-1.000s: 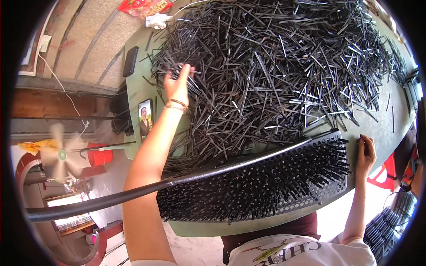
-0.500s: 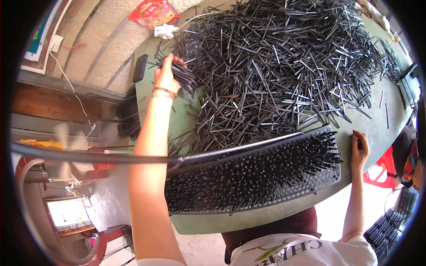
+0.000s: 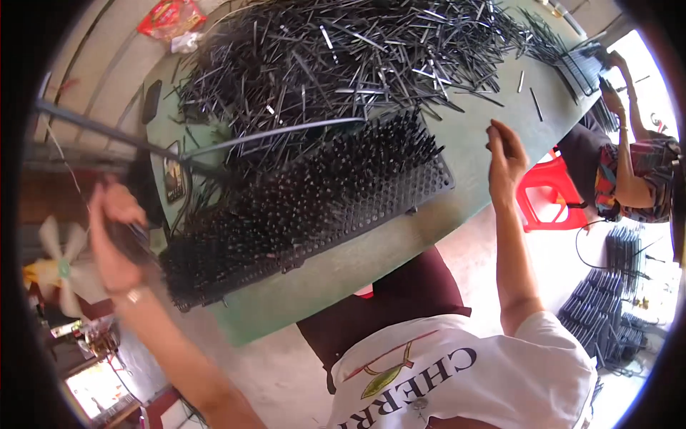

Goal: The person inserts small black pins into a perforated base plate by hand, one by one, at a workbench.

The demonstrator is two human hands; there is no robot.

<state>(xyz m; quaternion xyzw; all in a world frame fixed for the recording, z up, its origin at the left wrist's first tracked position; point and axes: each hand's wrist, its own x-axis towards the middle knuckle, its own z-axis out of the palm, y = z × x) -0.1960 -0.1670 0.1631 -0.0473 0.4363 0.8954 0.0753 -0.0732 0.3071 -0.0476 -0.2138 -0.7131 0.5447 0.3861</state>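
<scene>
A big loose pile of thin black rods (image 3: 343,57) covers the far part of the round green table (image 3: 471,164). In front of it lies a black perforated rack (image 3: 400,200) packed with upright rods. My left hand (image 3: 111,239) is blurred at the rack's left end, closed around a dark bundle of black rods (image 3: 136,239). My right hand (image 3: 506,154) hovers over bare table just right of the rack. Its fingers are loosely bent and I see nothing in them.
Another person (image 3: 632,168) sits at the right by a red stool (image 3: 547,196), with a rack (image 3: 582,68) in front of them. Stacked racks (image 3: 607,307) lie on the floor. A fan (image 3: 57,272) stands at the left. A long dark bar (image 3: 236,139) crosses the pile.
My left hand left the far-left side of the pile and came back to the rack's left end with rods in it. My right hand lifted off the table edge. My view swung right.
</scene>
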